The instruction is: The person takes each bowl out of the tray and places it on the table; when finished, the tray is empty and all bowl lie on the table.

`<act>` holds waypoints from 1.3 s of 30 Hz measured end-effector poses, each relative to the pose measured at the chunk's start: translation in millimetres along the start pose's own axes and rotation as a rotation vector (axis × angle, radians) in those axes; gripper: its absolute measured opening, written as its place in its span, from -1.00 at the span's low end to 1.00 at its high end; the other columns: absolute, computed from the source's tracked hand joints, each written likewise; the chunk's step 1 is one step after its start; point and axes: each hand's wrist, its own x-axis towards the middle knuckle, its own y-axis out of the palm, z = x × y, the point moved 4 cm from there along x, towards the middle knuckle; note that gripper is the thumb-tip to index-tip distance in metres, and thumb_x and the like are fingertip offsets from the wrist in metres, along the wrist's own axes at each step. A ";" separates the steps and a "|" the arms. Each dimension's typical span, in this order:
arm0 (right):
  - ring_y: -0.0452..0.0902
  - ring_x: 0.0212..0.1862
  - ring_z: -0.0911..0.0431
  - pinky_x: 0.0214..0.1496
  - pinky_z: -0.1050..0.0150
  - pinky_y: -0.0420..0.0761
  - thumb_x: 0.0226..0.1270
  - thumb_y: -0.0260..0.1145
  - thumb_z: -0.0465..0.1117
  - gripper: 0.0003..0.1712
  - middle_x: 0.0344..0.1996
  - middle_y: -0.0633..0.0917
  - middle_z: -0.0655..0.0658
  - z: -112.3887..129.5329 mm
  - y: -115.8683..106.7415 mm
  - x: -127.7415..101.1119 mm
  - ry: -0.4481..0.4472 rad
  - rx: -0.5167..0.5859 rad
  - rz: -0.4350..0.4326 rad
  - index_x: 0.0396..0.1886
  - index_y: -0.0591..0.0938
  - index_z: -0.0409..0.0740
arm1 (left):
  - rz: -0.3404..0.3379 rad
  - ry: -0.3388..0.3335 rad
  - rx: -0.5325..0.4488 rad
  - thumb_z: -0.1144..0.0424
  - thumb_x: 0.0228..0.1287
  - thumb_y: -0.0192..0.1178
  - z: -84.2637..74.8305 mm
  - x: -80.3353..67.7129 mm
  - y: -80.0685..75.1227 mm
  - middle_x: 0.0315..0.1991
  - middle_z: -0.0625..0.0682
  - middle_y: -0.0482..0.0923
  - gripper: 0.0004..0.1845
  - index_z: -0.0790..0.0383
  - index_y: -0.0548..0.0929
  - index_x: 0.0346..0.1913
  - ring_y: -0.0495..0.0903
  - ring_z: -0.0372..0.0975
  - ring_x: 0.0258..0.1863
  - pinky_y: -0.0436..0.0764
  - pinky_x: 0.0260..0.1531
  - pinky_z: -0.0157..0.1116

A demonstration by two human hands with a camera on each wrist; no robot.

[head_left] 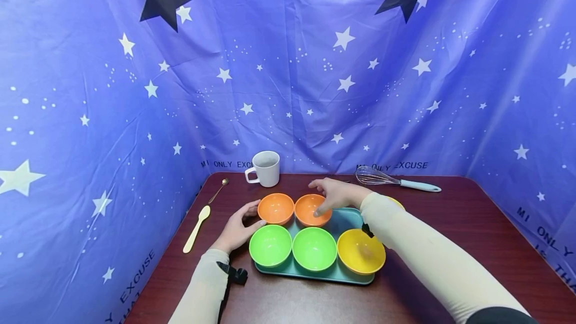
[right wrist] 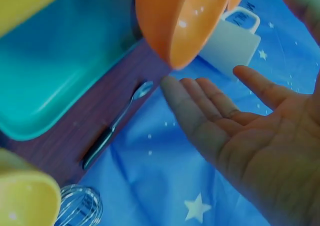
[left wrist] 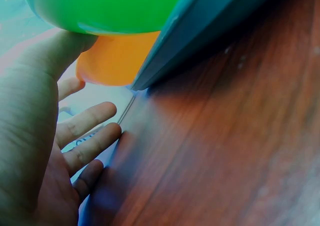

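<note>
A teal tray (head_left: pixel 347 220) on the dark wooden table holds two orange bowls at the back, two green bowls in front and a yellow bowl (head_left: pixel 361 252) at front right. My left hand (head_left: pixel 238 226) lies open beside the tray's left end, its thumb against the left green bowl (head_left: pixel 270 245) and close to the left orange bowl (head_left: pixel 275 209). In the left wrist view the left hand (left wrist: pixel 45 151) shows straight fingers below the green bowl (left wrist: pixel 105 6). My right hand (head_left: pixel 333 195) reaches over the right orange bowl (head_left: pixel 306 210), fingertips touching its rim. The right wrist view shows the open palm (right wrist: pixel 240 131) by that orange bowl (right wrist: pixel 180 21).
A white mug (head_left: pixel 265 168) stands behind the tray. A whisk (head_left: pixel 391 179) lies at the back right. A metal spoon (head_left: pixel 219 190) and a cream plastic spoon (head_left: pixel 196 228) lie at the left. A second yellow bowl (head_left: pixel 397 203) is mostly hidden by my right arm. Blue star cloth surrounds the table.
</note>
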 end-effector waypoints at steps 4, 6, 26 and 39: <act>0.37 0.40 -0.23 0.42 -0.18 0.39 0.00 0.72 0.02 0.09 0.39 0.44 -0.36 2.7 7.8 5.3 0.036 -0.041 0.029 0.53 0.41 0.01 | 0.003 0.000 0.003 -0.07 0.30 0.49 0.3 0.5 -0.1 0.13 -0.14 0.65 -0.31 -0.28 0.49 0.46 0.57 -0.21 0.14 0.48 0.27 -0.01; 0.39 0.38 -0.19 0.42 -0.19 0.39 -0.02 0.73 0.06 0.09 0.40 0.44 -0.31 4.0 10.7 8.1 0.057 -0.075 0.035 0.53 0.43 0.07 | 0.007 -0.003 0.002 -0.06 0.30 0.48 0.5 0.6 -0.1 0.14 -0.14 0.65 -0.31 -0.29 0.49 0.46 0.57 -0.21 0.15 0.47 0.27 -0.01; 0.42 0.34 -0.17 0.39 -0.12 0.45 -0.21 0.81 0.14 0.21 0.44 0.40 -0.33 18.6 33.5 27.1 0.195 -0.224 -0.025 0.48 0.49 -0.10 | 0.003 0.016 -0.011 -0.08 0.29 0.49 -0.1 0.6 0.0 0.13 -0.15 0.66 -0.32 -0.29 0.50 0.45 0.58 -0.21 0.14 0.48 0.26 0.01; 0.52 0.11 -0.03 0.26 -0.01 0.57 -0.23 0.80 0.11 0.21 0.19 0.59 -0.17 16.4 37.7 30.3 0.223 -0.226 -0.022 0.48 0.46 -0.11 | 0.008 0.007 -0.005 -0.08 0.29 0.49 -1.6 -0.2 -0.1 0.14 -0.13 0.65 -0.31 -0.29 0.49 0.46 0.57 -0.20 0.16 0.46 0.29 0.00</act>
